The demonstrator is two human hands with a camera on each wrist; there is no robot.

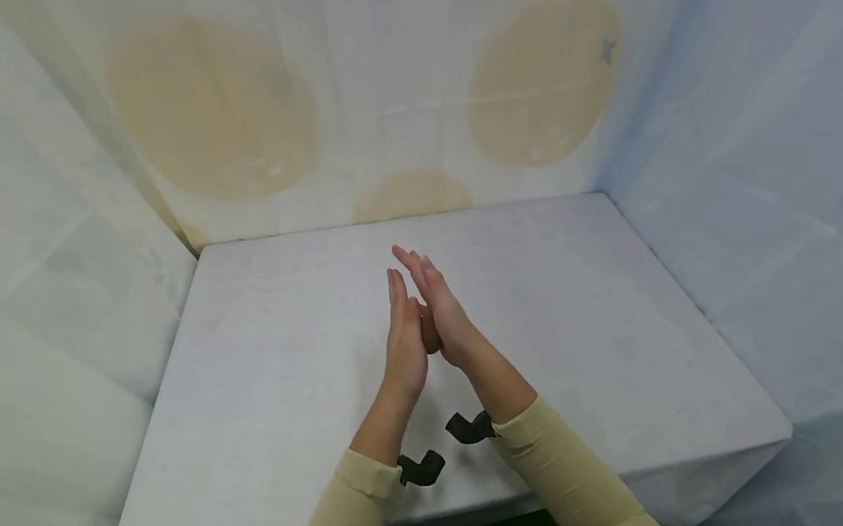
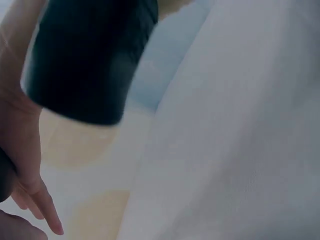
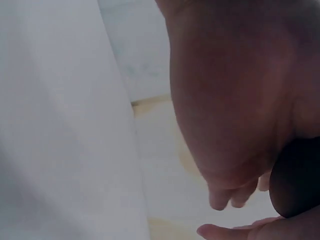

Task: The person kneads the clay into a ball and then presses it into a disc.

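So there's a small dark round thing (image 1: 431, 339) sandwiched between my two palms, down near the heels of my hands. Only a sliver of it peeks out in the head view; in the right wrist view it shows as a dark rounded blob at the lower right edge (image 3: 296, 176), and I honestly can't tell what it is. It sits above the middle of the surface, held up in the air, not resting on anything.

My left hand (image 1: 404, 341) is upright with the fingers (image 1: 396, 286) straight and together, palm pressed against the thing from the left. My right hand (image 1: 441, 311) does the same from the other side, fingers (image 1: 412, 262) stretched out flat and leaning a bit forward and left, so their tips cross past the left ones. Neither hand is curled around it, it's just flat palms squeezing.

Both forearms are in beige sleeves (image 1: 353, 511), and there's a black camera mount (image 1: 420, 468) at the left wrist and another (image 1: 469, 427) at the right one. The left wrist view is mostly that black mount up close.

The surface (image 1: 267, 393) is a table covered in a plain white sheet, a bit wrinkled, hanging over the front edge. The room around it is all draped in the same white cloth (image 1: 757, 142) on the left, right and back. The back wall has big pale yellowish round patches (image 1: 212, 106) showing through, two large ones and a smaller one low in the middle.
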